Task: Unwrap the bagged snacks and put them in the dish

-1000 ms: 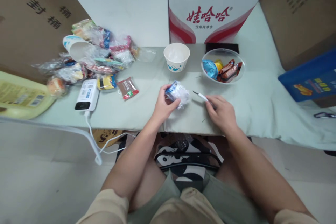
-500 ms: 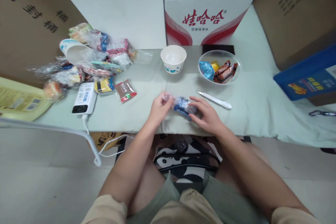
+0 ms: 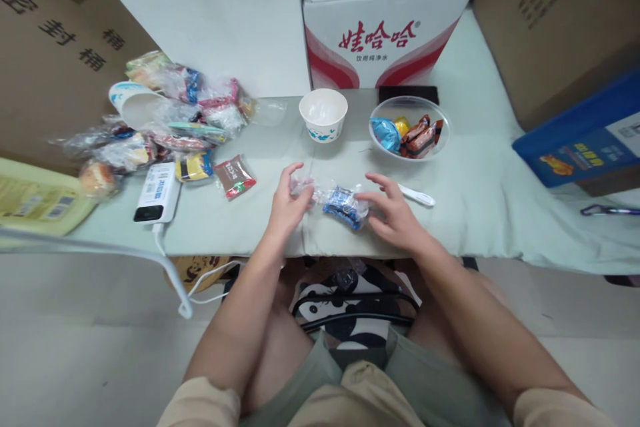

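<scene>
A small blue-and-clear plastic snack packet (image 3: 342,207) lies at the table's front edge between my hands. My left hand (image 3: 286,205) is at its left, index finger and thumb spread apart around the crinkled clear end of the wrapper. On the other side my right hand (image 3: 395,213) has its fingers apart, with fingertips touching or very near the packet's right end. A slim white-handled tool (image 3: 420,196) lies just beyond my right hand, which hides its tip. Past the packet stands a white paper cup (image 3: 324,127) with blue print.
A clear plastic bowl (image 3: 443,147) holds several wrapped snacks, with a black flat object (image 3: 409,95) behind it. At left are a brown packet (image 3: 235,177), a white power bank (image 3: 159,193) with a cable, and a pile of wrapped snacks (image 3: 193,103). White cartons (image 3: 373,47) line the back.
My hands have spread apart, the left one moving left with its fingers opening, the right one's fingers lifting from the packet. The packet now shows more fully between them. The view has shifted slightly.
</scene>
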Demonstrator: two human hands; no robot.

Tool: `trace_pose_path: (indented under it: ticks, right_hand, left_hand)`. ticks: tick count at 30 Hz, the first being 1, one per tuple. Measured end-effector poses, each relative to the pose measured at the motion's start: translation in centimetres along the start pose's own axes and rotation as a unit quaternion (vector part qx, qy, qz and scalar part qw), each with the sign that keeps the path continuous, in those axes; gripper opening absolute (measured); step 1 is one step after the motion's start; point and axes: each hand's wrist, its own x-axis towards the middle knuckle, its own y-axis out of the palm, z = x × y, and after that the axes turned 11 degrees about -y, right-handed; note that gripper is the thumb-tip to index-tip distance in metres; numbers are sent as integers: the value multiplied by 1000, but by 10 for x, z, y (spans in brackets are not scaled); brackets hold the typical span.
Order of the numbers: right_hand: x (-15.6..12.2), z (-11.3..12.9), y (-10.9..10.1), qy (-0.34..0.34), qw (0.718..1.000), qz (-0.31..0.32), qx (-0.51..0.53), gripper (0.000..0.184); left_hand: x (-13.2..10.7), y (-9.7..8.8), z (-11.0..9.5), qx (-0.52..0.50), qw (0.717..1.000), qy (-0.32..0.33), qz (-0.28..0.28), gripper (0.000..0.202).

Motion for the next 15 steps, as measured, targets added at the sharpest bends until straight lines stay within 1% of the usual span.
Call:
trace_pose_path:
  ticks: [1,2,3,4,5,7,9,11,12,13,15]
  right_hand:
    - [0,0,0,-16,1000,6,5,29]
    - [1,-1,-2,-17,1000,2,8,21]
    - [0,-2,-4,-5,1000,-11,6,15]
    - [0,-4,-7,18,999,-31,2,12]
    - [-1,-7,-11,46,997,-55,-6,11]
    - [-3,-11,-19,96,990,-101,-21,10]
    - [-5,-13,-25,131,982,-133,-16,14]
    - [-8,-12,-29,162,976,-143,18,24]
    - [-9,-11,-30,174,974,-137,37,28]
    - [-9,-10,-30,183,974,-126,46,31]
    - [-9,-8,-29,196,976,-93,25,38]
  left_hand:
    - [2,-1,2,28,999,31,-6,40]
    - [4,-3,3,50,997,63,-19,29]
    - [6,-5,4,63,993,90,-38,20]
    - [9,-7,5,64,991,105,-59,19]
    - [11,-8,5,54,990,107,-77,21]
    - [13,-11,5,16,991,91,-101,24]
    - [12,-12,3,-6,993,77,-85,26]
    - [10,-12,2,23,996,74,-44,31]
    - [8,-12,2,56,995,76,-22,33]
    - [7,-12,2,95,992,78,-3,31]
    - [5,-13,1,167,982,88,18,17]
